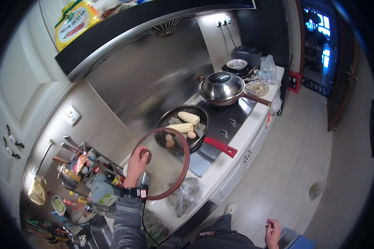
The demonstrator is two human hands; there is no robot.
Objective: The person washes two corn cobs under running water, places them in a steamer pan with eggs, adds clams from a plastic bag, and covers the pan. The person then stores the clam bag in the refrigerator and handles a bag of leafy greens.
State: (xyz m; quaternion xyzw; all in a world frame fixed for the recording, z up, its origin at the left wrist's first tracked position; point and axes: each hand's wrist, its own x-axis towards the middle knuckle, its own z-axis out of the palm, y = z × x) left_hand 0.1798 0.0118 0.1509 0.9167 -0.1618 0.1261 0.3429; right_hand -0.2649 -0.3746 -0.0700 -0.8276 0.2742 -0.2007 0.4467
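Note:
My left hand (137, 162) grips the knob of a glass pan lid (165, 168) with a brown rim. The lid is tilted, and its upper edge overlaps the view of a dark frying pan (202, 121) on the stove. Two pieces of corn (188, 117), several eggs (191, 134) and some greyish wrapped pieces (200, 128) lie in the pan. The pan's red handle (220, 147) points towards the counter's front edge. My right hand (272, 233) hangs low at the right with curled fingers; I see nothing in it, though its palm is partly hidden.
A covered steel wok (222, 88) stands on the far burner, its handle (257, 99) over the counter edge. Plastic bags (187, 196) lie near the lid. Bottles (101, 190) and a sink (99, 230) are at lower left; a blue bin (296, 239) stands beside my right hand.

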